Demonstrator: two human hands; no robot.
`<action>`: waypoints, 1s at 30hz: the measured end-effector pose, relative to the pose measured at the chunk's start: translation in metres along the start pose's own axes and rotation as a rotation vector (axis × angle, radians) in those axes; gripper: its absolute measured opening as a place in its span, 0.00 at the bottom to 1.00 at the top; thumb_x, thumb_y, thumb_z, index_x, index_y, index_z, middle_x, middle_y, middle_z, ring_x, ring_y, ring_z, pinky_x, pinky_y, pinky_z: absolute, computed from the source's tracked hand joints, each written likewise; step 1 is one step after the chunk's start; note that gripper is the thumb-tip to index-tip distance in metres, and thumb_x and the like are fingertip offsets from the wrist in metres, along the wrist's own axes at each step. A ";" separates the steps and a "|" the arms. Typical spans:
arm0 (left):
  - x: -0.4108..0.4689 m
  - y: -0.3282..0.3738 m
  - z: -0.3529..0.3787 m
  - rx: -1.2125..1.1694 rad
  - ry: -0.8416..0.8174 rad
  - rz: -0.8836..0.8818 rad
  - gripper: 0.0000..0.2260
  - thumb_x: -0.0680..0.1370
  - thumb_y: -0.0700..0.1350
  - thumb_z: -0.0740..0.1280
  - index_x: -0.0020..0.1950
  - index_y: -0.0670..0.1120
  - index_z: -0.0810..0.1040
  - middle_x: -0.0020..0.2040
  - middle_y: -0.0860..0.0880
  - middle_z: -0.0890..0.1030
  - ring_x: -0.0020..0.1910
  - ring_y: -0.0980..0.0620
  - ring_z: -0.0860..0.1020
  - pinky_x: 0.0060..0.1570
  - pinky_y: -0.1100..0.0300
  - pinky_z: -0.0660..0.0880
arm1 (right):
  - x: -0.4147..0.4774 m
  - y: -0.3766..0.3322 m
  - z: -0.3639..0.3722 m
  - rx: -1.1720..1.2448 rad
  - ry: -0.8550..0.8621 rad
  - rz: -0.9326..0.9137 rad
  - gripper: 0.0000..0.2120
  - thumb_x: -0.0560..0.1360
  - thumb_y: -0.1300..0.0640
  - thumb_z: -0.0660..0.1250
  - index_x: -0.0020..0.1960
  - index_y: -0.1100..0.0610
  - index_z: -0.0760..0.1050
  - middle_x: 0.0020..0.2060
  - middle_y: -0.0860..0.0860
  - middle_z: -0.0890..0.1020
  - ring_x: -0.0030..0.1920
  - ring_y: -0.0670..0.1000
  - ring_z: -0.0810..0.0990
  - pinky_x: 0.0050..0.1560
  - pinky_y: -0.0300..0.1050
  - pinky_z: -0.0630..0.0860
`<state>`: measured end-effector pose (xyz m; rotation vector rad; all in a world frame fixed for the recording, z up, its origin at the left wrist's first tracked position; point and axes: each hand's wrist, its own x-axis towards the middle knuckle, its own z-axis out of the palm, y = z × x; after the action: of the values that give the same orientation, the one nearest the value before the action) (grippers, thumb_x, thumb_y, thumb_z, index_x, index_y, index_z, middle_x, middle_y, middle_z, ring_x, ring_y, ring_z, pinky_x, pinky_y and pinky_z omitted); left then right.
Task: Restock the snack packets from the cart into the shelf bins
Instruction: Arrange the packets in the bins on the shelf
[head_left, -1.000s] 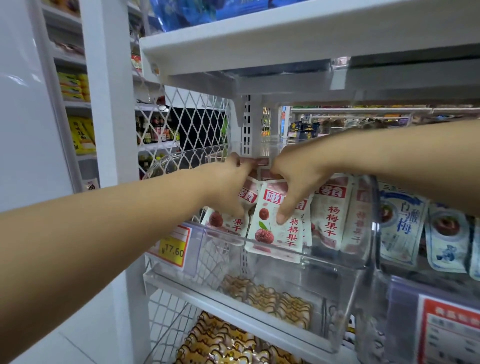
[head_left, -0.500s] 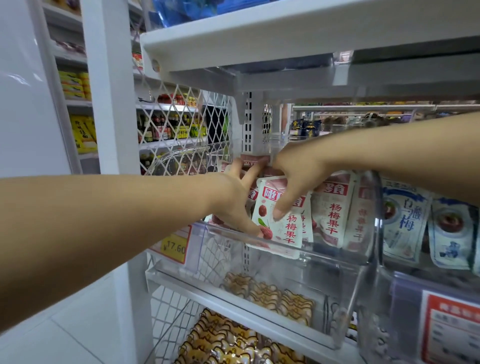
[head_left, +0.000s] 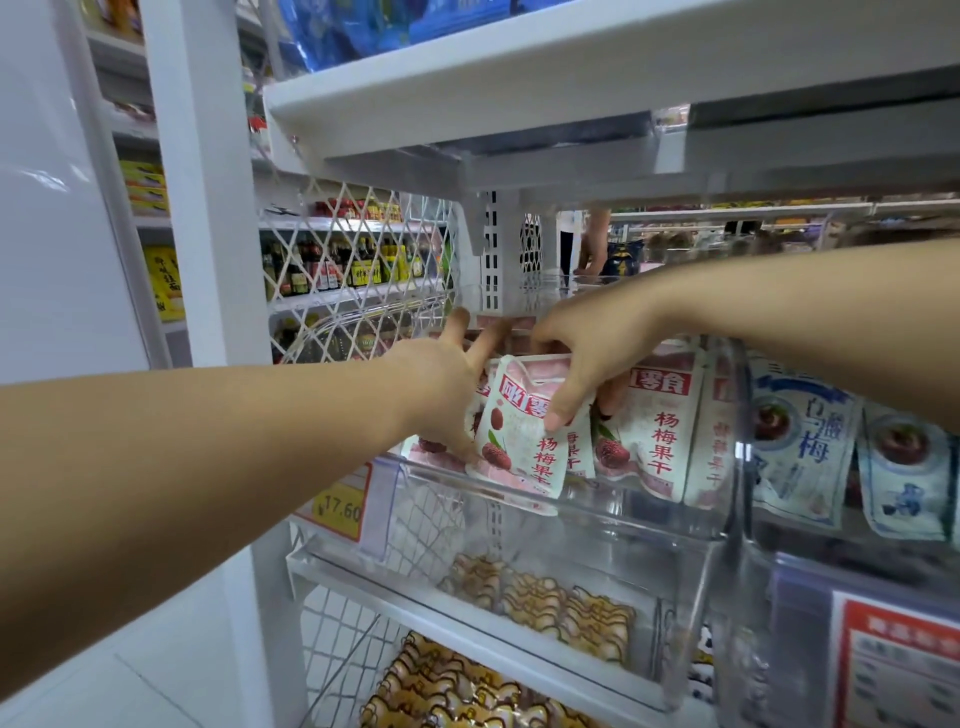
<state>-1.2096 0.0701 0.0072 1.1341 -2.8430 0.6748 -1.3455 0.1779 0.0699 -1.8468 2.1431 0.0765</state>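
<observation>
Both my hands reach into a clear plastic shelf bin (head_left: 597, 525) holding white and pink bayberry snack packets with red print. My right hand (head_left: 587, 358) pinches the top of the front packet (head_left: 524, 447), thumb on its face, fingers curled behind it. That packet leans over the bin's front rim. My left hand (head_left: 447, 384) lies against the packets at the bin's left side, fingers spread and straight, reaching behind the front packet. More of the same packets (head_left: 654, 431) stand upright to the right in the bin. The cart is out of view.
A neighbouring bin (head_left: 779, 597) on the right holds blue and white plum packets (head_left: 805, 441). A shelf board (head_left: 519, 78) hangs low overhead. A yellow price tag (head_left: 340, 506) sits at the bin's left front. Golden snack packs (head_left: 457, 691) fill the shelf below. A white upright (head_left: 202, 208) stands left.
My right hand shifted from flat fingers on the front packet to pinching its top. My left hand opened its fingers and slid further behind the packets. The front packet tilted forward.
</observation>
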 end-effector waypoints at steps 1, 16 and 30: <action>0.003 -0.002 0.003 0.007 0.031 0.016 0.63 0.65 0.67 0.76 0.79 0.55 0.30 0.78 0.41 0.44 0.63 0.36 0.76 0.48 0.51 0.77 | 0.000 -0.001 0.000 -0.096 0.023 0.003 0.26 0.68 0.47 0.79 0.59 0.58 0.75 0.51 0.52 0.85 0.45 0.53 0.87 0.45 0.47 0.84; -0.001 -0.008 -0.010 0.252 0.123 0.051 0.53 0.73 0.65 0.70 0.80 0.49 0.36 0.80 0.41 0.47 0.71 0.40 0.69 0.57 0.50 0.77 | -0.003 -0.004 -0.003 -0.483 0.303 -0.155 0.26 0.66 0.40 0.79 0.54 0.49 0.70 0.55 0.48 0.74 0.52 0.50 0.75 0.54 0.49 0.77; -0.046 -0.017 -0.046 -0.689 -0.473 -0.028 0.17 0.77 0.57 0.72 0.48 0.42 0.77 0.45 0.49 0.82 0.48 0.47 0.86 0.45 0.58 0.83 | -0.005 -0.003 -0.002 -0.397 0.249 -0.133 0.20 0.68 0.46 0.78 0.52 0.55 0.76 0.44 0.47 0.77 0.38 0.45 0.70 0.37 0.41 0.67</action>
<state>-1.1714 0.1077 0.0484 1.2964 -2.9731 -0.6294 -1.3427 0.1816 0.0736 -2.3258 2.2891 0.2741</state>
